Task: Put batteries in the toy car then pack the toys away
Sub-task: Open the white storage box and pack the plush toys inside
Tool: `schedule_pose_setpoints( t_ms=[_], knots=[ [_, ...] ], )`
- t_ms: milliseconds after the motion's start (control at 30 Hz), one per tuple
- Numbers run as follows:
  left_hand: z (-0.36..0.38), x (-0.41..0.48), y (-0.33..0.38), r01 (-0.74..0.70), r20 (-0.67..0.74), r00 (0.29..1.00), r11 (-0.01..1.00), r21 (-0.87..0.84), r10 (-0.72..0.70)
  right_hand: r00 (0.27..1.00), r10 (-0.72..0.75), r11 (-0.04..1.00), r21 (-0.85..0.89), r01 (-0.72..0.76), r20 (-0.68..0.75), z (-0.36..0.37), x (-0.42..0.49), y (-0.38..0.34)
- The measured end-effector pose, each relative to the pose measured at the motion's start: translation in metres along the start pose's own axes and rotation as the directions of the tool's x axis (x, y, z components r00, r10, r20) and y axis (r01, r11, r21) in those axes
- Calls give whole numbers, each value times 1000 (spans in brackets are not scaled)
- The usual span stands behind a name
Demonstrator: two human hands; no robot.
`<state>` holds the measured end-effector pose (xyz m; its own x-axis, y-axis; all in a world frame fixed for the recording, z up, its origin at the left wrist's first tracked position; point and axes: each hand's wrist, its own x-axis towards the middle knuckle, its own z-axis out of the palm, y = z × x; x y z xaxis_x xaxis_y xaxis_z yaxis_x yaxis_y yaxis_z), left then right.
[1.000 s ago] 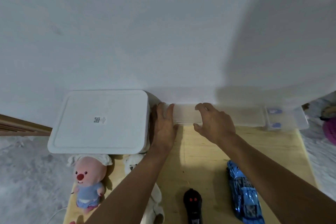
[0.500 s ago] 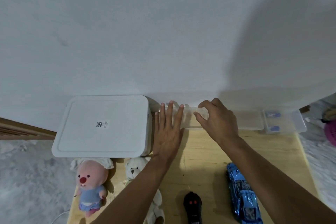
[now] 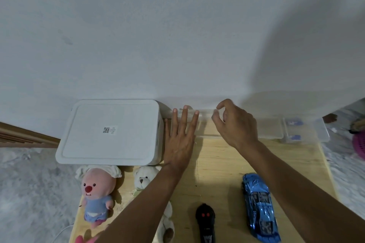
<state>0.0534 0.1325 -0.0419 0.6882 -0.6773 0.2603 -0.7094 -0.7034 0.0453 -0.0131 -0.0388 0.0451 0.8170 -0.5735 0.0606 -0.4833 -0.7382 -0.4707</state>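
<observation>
While the blue toy car (image 3: 259, 207) lies near on the bench (image 3: 221, 163), the left hand (image 3: 179, 142) rests flat on a clear box (image 3: 205, 125) by the wall. The right hand (image 3: 237, 124) pinches its rim; the clear case (image 3: 305, 131) beside it holds blue pieces, and the white box (image 3: 110, 132) is closed.

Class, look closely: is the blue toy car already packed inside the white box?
No, the blue toy car lies on the wooden table, and the white box has its lid on.

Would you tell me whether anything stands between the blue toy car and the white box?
Yes: the left hand and forearm cross the table between the blue toy car and the white box, whose lid is on.
</observation>
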Motion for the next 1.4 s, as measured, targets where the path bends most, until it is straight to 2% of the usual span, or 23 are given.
schedule_pose_setpoints(
  t_ms=[100, 167, 233, 467, 533, 600, 667, 800, 933, 1100, 1200, 1267, 1300, 1400],
  knots=[
    [1, 0, 0, 16, 0, 1000, 1000, 19, -16, 992, -18, 992, 128, 2, 126, 4, -19, 9],
    [2, 0, 0, 22, 6, 1000, 1000, 12, -22, 954, -63, 975, 222, -3, 292, 8, -31, 17],
    [2, 0, -1, 16, 6, 1000, 1000, 8, -16, 920, -105, 962, 273, -1, 377, 13, -32, 23],
    [-2, 2, 1, 27, 3, 1000, 999, 22, -27, 939, -248, 935, 315, 166, 239, 21, -10, 12],
    [-2, 2, 0, 25, 10, 1000, 1000, 11, -25, 950, -241, 942, 283, 180, 197, 23, -11, 10],
    [0, 1, 0, 27, 19, 999, 1000, -1, -27, 974, -186, 954, 262, 146, 133, 27, -17, 11],
    [1, 0, 0, 31, 30, 999, 999, -7, -31, 988, -117, 941, 330, 80, 96, 33, -22, 13],
    [0, 0, 2, 47, 37, 998, 998, -28, -46, 990, 45, 871, 481, -106, 137, 51, -22, 9],
    [1, 0, 2, 50, 49, 998, 998, -44, -48, 977, 183, 836, 505, -214, 111, 70, -23, 6],
    [4, -1, 3, 54, 33, 998, 998, -39, -52, 957, 278, 855, 433, -286, 84, 75, -27, 8],
    [1, -1, 4, 61, 31, 998, 998, -15, -60, 947, 294, 904, 358, -233, -126, 61, -33, 11],
    [0, -1, 4, 63, 25, 998, 998, -17, -62, 937, 188, 969, 213, -127, -293, 49, -39, 13],
    [0, -2, 4, 59, 20, 998, 998, -26, -59, 945, 100, 990, 129, -62, -312, 44, -40, 14],
    [1, -3, 4, 57, 0, 998, 997, -49, -57, 971, -140, 987, -106, 120, -196, 36, -32, 18]
  ],
)
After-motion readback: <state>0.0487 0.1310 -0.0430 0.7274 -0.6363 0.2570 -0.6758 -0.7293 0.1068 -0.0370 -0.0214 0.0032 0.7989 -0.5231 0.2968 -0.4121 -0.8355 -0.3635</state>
